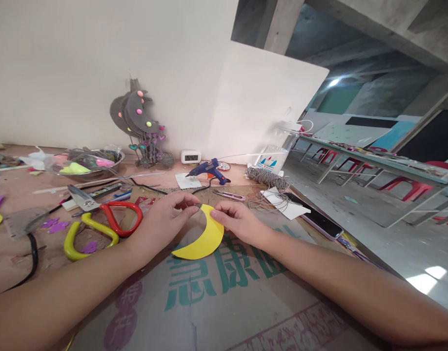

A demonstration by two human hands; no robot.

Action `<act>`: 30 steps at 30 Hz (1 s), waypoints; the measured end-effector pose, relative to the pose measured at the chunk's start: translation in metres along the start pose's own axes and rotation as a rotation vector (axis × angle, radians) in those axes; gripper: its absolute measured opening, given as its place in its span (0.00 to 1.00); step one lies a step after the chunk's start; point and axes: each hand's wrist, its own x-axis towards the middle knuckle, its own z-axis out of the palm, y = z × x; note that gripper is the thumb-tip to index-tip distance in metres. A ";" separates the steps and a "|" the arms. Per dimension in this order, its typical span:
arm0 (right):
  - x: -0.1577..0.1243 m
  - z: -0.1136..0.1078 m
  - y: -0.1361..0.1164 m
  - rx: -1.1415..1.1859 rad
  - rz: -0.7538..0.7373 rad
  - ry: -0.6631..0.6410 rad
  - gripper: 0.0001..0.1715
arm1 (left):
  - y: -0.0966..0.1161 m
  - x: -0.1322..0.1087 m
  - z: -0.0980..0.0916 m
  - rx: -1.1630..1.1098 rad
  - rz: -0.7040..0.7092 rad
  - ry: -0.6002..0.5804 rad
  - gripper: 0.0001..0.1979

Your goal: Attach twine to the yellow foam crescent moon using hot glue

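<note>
A yellow crescent moon cutout (204, 243), flat and thin like foam sheet or felt, is held just above a printed cardboard sheet (209, 317). My right hand (238, 219) pinches its upper right edge between thumb and fingers. At the crescent's upper tip, the thumb and forefinger of my left hand (178, 212) are pressed together. A tiny grey bit shows between them, too small to name. Beyond both hands a blue glue gun (211, 170) rests near a white paper piece (187, 181). Small pink-handled snips (229, 195) lie in front of it.
Left are scissors with red (121, 219) and yellow handles and a bowl (87, 163) of craft bits. Grey crescent ornaments (134, 114) hang behind, near a digital clock (191, 156). Right are grey yarn (267, 178), a phone (319, 219) and a plastic jug (278, 146).
</note>
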 end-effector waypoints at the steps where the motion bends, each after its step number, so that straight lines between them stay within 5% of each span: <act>1: 0.000 0.000 0.000 0.000 -0.001 0.004 0.19 | 0.000 0.000 0.000 0.001 -0.003 -0.002 0.09; 22: -0.002 0.000 -0.004 0.000 -0.024 0.016 0.20 | -0.004 -0.001 -0.001 0.054 0.070 -0.002 0.10; 27: -0.003 -0.002 -0.002 -0.055 -0.196 0.265 0.11 | -0.005 -0.001 0.000 0.049 0.102 -0.111 0.10; 30: -0.004 0.000 -0.003 -0.007 -0.233 0.194 0.16 | -0.005 -0.001 0.001 0.015 0.130 -0.188 0.11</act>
